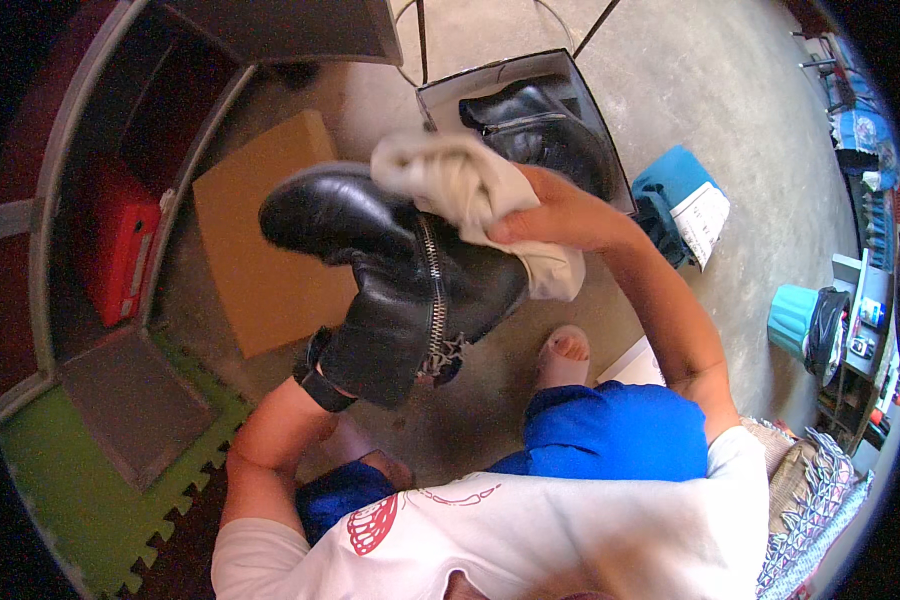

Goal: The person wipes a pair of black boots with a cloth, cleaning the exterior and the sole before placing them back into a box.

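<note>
A black leather ankle boot (pixel 380 270) with an unfastened side zipper is held up in front of me, its toe toward the upper left. My left arm (pixel 270 440), with a black watch (pixel 322 375) on the wrist, goes into the boot's shaft opening; the fingers are hidden, and that hand carries the boot. My right hand (pixel 545 210) grips a bunched cream cloth (pixel 460 180) and presses it on the boot's upper. Part of the cloth is blurred. Behind, a matching black boot (pixel 545 135) lies in an open shoebox (pixel 600 110).
A flat cardboard piece (pixel 260 240) lies on the floor at left, near an open cabinet holding a red case (pixel 125 240). Right of the shoebox sits a blue bag (pixel 675 185) with a white paper. A teal bin (pixel 792 315) and shelves line the far right. Green foam matting (pixel 60 500) covers the lower left.
</note>
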`<state>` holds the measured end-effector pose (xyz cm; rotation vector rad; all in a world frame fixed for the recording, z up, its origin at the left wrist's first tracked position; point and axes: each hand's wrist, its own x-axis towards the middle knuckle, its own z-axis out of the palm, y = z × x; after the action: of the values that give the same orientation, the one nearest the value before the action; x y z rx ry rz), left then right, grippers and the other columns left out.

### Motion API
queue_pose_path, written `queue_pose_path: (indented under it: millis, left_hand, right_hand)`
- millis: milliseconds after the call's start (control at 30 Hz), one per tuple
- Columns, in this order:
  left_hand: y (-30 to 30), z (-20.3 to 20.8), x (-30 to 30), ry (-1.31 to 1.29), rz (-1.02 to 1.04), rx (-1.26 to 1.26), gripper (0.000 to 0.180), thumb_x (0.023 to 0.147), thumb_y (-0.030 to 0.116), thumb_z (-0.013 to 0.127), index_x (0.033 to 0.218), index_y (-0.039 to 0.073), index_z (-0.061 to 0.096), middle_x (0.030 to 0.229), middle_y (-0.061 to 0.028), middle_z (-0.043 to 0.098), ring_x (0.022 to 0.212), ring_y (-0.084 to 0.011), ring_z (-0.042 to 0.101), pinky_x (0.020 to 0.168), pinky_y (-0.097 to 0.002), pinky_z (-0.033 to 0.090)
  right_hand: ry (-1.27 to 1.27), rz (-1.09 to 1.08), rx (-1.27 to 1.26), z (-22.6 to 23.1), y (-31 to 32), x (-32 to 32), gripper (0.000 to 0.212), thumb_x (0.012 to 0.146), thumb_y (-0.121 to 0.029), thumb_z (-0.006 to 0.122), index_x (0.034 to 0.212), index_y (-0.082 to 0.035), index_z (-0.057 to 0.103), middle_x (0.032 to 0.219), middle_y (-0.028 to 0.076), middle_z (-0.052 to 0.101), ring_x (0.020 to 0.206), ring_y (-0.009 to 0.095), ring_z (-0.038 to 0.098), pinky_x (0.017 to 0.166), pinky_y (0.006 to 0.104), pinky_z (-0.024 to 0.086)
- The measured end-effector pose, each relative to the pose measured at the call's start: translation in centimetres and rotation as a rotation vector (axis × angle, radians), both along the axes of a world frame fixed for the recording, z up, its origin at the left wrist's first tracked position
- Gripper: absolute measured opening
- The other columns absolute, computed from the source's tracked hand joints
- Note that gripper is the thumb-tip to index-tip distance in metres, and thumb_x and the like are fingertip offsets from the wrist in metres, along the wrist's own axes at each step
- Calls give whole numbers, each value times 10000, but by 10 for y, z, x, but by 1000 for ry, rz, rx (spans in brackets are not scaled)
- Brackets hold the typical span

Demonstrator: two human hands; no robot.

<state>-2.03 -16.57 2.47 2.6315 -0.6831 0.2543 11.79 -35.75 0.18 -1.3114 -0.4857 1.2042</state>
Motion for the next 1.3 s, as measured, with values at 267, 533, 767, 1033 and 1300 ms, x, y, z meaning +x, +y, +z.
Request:
queue_pose_path:
  millis: [267, 533, 767, 1033, 1300]
  left_hand:
    - [2, 22, 14, 240, 267, -623, 316, 823, 240, 633, 1025, -3, 621, 919, -152, 650, 817, -273, 622, 789, -369, 468]
    - [7, 15, 49, 586, 354, -2128, 383, 961, 238, 415, 1186, -53, 522, 1169, -148, 588, 1058, -240, 573, 945, -365, 420]
    - [-18, 5, 65, 701, 321, -2509, 505, 960, 391, 361, 1315, 37, 421, 1310, -113, 491, 1223, -296, 437, 1084, -419, 273]
    - [-9, -19, 46, 857, 355, -2383, 520, 953, 429, 343, 1280, 44, 468, 1304, -115, 500, 1208, -295, 457, 1068, -435, 292]
    - [1, -36, 34, 633, -114, -2495, 557, 937, 458, 346, 1327, 63, 394, 1346, -76, 456, 1271, -268, 384, 1093, -415, 252]
  right_hand:
    - [445, -421, 203, -32, 12, -4, 428, 896, -332, 561, 1185, -18, 519, 1041, 101, 620, 917, 167, 601, 803, 296, 499]
    - [-417, -933, -1, 11, 0, 33, 410, 921, -350, 479, 1127, -8, 573, 998, 115, 640, 914, 182, 602, 809, 328, 485]
    - [-990, -631, -154, 1, 69, 8, 624, 743, -324, 698, 1217, 13, 473, 1188, 242, 517, 1135, 385, 474, 985, 415, 358]
    - [-893, -400, -513, -7, 72, 29, 372, 751, -284, 676, 987, 0, 624, 925, 194, 639, 897, 343, 608, 768, 439, 461]
    - [-1367, -521, 124, -10, 87, -28, 552, 695, -312, 708, 1159, -72, 531, 1147, 164, 563, 1123, 322, 497, 1028, 519, 260]
